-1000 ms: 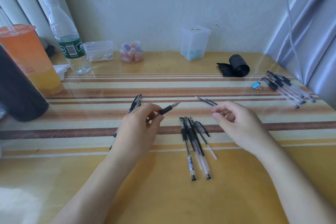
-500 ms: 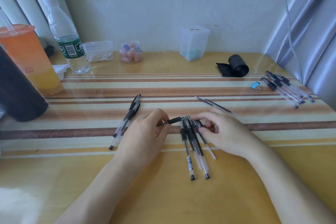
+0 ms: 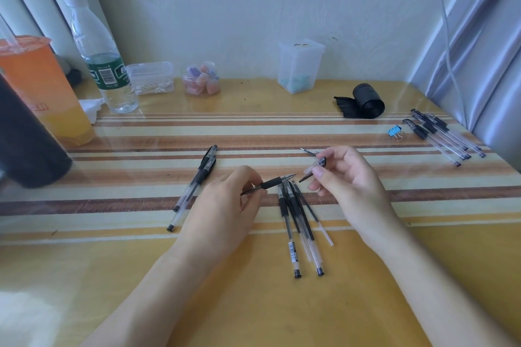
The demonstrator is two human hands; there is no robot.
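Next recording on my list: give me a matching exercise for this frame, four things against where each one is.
Things
1. uncapped pen
2. pen cap
3. binder clip
4. water bottle

Places
A. far left, beside the orange drink
B. pinched by the right hand
C. held by the left hand
D. on the table, far right, beside the row of capped pens

Pairs: 1-C, 2-B, 3-D, 4-A
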